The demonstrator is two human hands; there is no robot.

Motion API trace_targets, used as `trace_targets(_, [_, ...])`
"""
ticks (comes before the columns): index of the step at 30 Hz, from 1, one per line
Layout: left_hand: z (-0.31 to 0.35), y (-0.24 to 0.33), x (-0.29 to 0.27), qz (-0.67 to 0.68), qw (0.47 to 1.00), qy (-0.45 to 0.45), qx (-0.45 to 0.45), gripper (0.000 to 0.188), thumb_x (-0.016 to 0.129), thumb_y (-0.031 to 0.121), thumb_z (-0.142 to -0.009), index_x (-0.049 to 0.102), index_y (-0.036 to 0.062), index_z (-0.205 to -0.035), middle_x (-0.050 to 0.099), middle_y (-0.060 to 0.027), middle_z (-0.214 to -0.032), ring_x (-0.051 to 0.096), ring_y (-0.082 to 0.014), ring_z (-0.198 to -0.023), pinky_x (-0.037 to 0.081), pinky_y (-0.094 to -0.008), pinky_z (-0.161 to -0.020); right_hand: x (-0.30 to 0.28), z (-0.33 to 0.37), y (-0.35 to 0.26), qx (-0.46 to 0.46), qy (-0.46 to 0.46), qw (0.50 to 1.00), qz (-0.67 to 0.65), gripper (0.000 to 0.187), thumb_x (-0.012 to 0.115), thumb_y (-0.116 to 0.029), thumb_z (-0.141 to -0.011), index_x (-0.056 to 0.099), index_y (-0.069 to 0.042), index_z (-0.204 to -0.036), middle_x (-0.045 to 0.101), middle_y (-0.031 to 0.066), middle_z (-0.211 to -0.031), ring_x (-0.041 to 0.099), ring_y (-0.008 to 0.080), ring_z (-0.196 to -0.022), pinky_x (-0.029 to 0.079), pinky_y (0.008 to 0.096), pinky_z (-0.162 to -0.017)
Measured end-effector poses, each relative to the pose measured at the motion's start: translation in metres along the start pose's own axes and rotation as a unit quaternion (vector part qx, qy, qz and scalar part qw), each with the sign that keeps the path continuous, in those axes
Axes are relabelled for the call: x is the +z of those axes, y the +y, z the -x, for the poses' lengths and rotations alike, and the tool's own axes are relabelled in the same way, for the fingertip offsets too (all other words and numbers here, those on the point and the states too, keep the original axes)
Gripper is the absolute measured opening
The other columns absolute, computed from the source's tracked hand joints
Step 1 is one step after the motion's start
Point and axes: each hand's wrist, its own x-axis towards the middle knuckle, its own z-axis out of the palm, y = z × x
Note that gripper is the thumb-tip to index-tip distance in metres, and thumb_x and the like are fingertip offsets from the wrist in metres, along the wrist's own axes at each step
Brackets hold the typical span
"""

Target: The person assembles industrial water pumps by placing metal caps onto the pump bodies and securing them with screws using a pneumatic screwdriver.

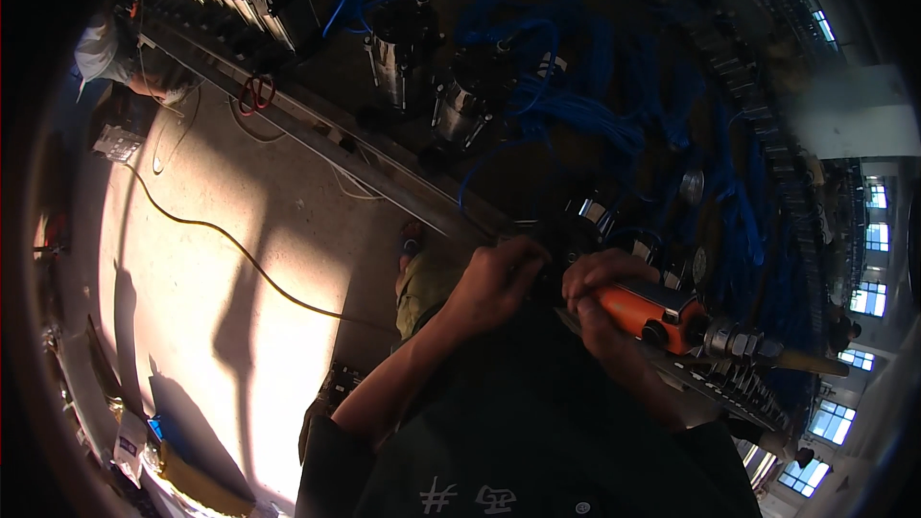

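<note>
My right hand (606, 288) is wrapped round an orange air tool (648, 317), whose back end has a metal hose fitting (739, 341) and a yellowish hose (811, 363). Close beside it, my left hand (504, 278) is closed, its fingertips against a dark part in shadow. What those fingers hold, if anything, is hidden. Just beyond both hands sits a shiny metal cylinder (593, 211) among dark fittings. The working end of the tool is lost in the dark between my hands.
Ahead, two upright metal cylinders (389, 62) stand amid blue tubes (595, 101). A long metal rail (326, 149) edges the bench. Red-handled scissors (256, 94) hang at it. A cable (240, 247) crosses the sunlit floor. Another person's arm (158, 88) shows at far left.
</note>
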Motion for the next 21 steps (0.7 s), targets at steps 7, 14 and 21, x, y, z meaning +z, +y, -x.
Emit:
trace_targets(7, [0.005, 0.003, 0.003, 0.140, 0.976, 0.076, -0.149, 0.017, 0.057, 0.013, -0.093, 0.059, -0.0003, -0.103, 0.063, -0.0051, -0.079, 0.060, -0.0119, -0.070, 0.048, -0.0269, -0.063, 0.007, -0.014, -0.025, 0.022, 0.114, 0.986, -0.116, 0.012, 0.063, -0.004, -0.079, 0.057, -0.003, -0.089, 0.057, 0.0048, -0.068, 0.055, 0.0096, -0.058, 0.045, 0.0225, -0.054])
trace_targets(14, [-0.002, 0.033, 0.006, 0.242, 0.937, 0.011, -0.250, 0.020, 0.057, 0.024, -0.096, 0.061, 0.0041, -0.095, 0.058, 0.0019, -0.074, 0.052, -0.0045, -0.065, 0.042, -0.0204, -0.057, -0.002, -0.029, -0.024, -0.094, 0.134, 0.968, -0.192, 0.047, 0.050, -0.004, -0.073, 0.048, -0.004, -0.120, 0.057, 0.0095, -0.087, 0.051, 0.0128, -0.059, 0.047, 0.0329, -0.062])
trace_targets(21, [-0.030, 0.047, 0.015, 0.312, 0.916, 0.009, -0.251, 0.024, 0.062, 0.027, -0.092, 0.061, 0.0031, -0.094, 0.060, -0.0003, -0.075, 0.054, -0.0073, -0.065, 0.042, -0.0212, -0.056, -0.021, -0.042, -0.035, -0.159, 0.190, 0.938, -0.242, 0.043, 0.057, -0.011, -0.082, 0.045, -0.005, -0.123, 0.059, 0.0074, -0.083, 0.052, 0.0122, -0.058, 0.045, 0.0296, -0.057])
